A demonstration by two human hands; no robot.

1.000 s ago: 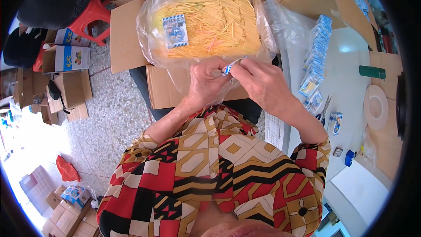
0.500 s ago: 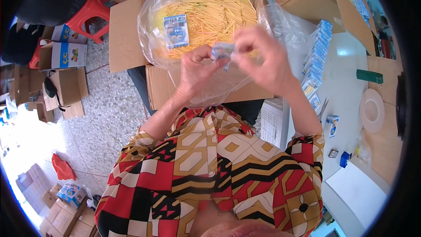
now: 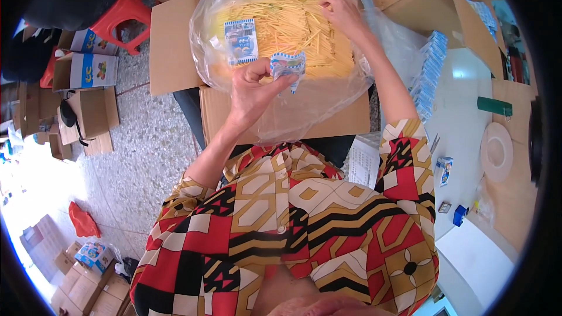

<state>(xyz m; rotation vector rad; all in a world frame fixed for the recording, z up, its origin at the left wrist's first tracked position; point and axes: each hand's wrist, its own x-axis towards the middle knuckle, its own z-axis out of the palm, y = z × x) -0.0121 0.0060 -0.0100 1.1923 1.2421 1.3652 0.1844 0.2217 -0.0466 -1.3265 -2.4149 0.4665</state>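
Observation:
My left hand (image 3: 250,95) pinches a small blue-and-white plastic packet (image 3: 288,64) between thumb and fingers, above the near side of an open carton (image 3: 345,118). A clear plastic bag (image 3: 202,52) lines that carton, full of thin yellow sticks (image 3: 287,9). At the far right of the heap, my right hand (image 3: 346,19) has its fingertips drawn together on the sticks; whether one is caught between them cannot be made out. Flat on the left of the heap lies another blue-and-white packet (image 3: 240,41).
On the right, a row of blue-and-white packets (image 3: 430,73) lines a pale table (image 3: 462,105) with scissors (image 3: 434,143), a small box (image 3: 444,171) and a green object (image 3: 494,105). A red stool (image 3: 120,20) and opened cartons (image 3: 88,120) stand at left.
My right hand has left the packet and moved away and to the right, onto the yellow sticks. My left hand keeps the packet, shifted slightly left.

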